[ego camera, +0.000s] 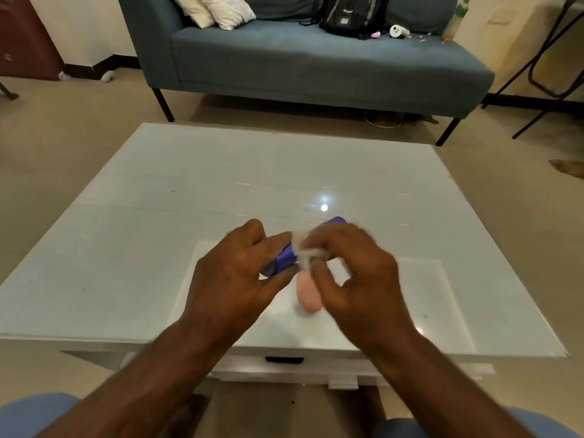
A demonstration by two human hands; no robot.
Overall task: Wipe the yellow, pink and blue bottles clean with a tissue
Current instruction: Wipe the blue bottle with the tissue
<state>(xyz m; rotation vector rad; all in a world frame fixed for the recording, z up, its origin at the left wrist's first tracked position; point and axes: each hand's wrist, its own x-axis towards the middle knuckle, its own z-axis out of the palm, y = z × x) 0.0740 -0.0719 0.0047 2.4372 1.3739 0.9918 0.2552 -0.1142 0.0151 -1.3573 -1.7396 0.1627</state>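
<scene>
Both hands work above the counter (126, 216) near its front edge: left hand (234, 273) grips the blue bottle (284, 260), right hand (354, 273) pinches a tissue (305, 251) against it; pink bottle (308, 295) lies beneath

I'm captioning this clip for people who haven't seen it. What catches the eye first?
The two hands meeting above the near middle of the white table: the left hand grips a blue bottle while the right hand rubs a tissue on it. A pink bottle lies just beneath them.
</scene>
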